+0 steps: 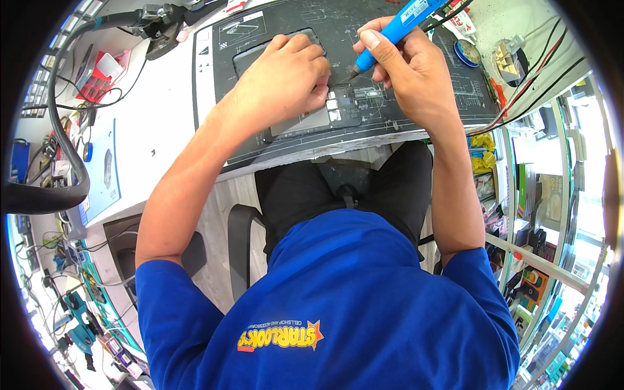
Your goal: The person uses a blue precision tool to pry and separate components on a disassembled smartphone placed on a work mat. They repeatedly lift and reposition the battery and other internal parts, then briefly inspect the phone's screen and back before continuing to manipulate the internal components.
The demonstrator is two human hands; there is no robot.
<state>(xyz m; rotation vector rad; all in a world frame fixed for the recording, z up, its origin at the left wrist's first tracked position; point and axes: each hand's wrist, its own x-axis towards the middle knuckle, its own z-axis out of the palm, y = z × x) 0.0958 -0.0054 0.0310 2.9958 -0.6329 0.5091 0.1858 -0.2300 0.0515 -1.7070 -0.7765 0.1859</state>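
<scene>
In my right hand (409, 68) is a blue soldering iron (398, 31), held like a pen, its dark tip slanting down to the left. That tip is just above or at the upper edge of an opened phone (344, 107); I cannot tell whether it touches. The phone lies with its inner parts showing, a silvery flat part (311, 123) to their left. My left hand (289, 71) is over the phone's left part, fingers curled down and together. What those fingers pinch, if anything, is hidden. A dark phone-shaped frame (244, 65) lies partly beneath this hand.
A dark printed work mat (224, 97) covers the bench (156, 130). Toward the right sit a round blue tin (467, 53) and hanging cables (546, 84). A black bent arm (55, 123) stands at the left. Shelves of goods (539, 195) are at right.
</scene>
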